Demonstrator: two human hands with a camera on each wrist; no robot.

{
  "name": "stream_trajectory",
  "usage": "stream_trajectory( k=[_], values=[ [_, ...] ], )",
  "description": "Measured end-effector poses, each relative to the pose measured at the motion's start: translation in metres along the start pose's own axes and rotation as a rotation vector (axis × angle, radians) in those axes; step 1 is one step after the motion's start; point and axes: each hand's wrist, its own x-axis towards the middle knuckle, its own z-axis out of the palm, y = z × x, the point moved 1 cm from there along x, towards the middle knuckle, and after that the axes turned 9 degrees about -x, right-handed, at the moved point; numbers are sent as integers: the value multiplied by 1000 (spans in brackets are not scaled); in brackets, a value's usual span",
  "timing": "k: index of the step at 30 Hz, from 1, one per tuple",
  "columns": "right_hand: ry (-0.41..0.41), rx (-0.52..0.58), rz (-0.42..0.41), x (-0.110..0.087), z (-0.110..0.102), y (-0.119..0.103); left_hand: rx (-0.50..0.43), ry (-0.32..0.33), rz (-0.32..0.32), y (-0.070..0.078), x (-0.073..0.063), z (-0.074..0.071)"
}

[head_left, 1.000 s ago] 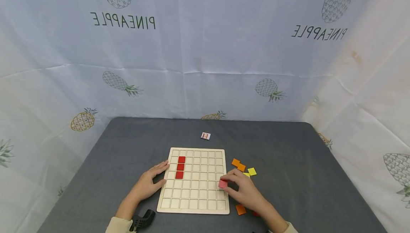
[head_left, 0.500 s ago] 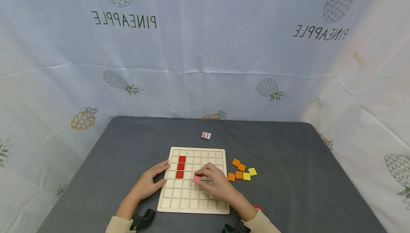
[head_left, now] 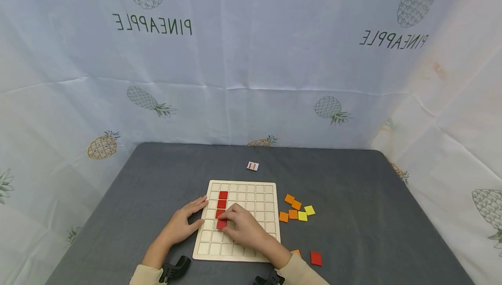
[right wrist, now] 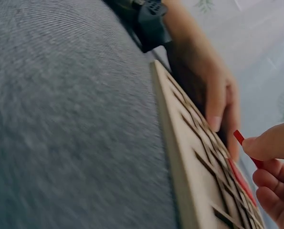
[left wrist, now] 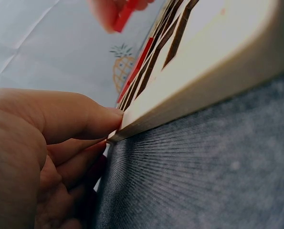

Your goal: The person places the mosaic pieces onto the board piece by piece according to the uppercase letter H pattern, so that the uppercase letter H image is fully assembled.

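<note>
A pale wooden grid board (head_left: 256,193) lies on the dark table. Down its second column runs a line of three red square tiles (head_left: 222,195). My right hand (head_left: 247,230) pinches another red tile (right wrist: 247,148) between thumb and fingers, just below that line. In the left wrist view this pinched tile (left wrist: 126,16) is tilted and raised above the grid. My left hand (head_left: 179,226) rests against the board's left edge, fingers extended, with the thumb (left wrist: 91,117) touching the rim.
Right of the board are several orange tiles (head_left: 293,214) and two yellow tiles (head_left: 309,210). Nearer the front lie a red tile (head_left: 316,258) and an orange tile (head_left: 296,252), partly hidden by the right arm. A small patterned card (head_left: 252,166) lies behind the board.
My right hand has carried the red tile leftward across the board, from its right edge to the second column. The left hand has stayed at the left edge.
</note>
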Motion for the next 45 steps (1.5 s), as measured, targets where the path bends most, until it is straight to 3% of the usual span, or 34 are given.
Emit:
stream_trajectory(
  k=[17,36,45],
  values=[
    [15,-190,-8,7,17,-5,2,12,22,-3,1,0],
    [46,-37,30,5,18,-2,15,2,12,1,1,-1],
    [20,-1,46,4,17,-1,9,1,0,1,1,1]
  ],
)
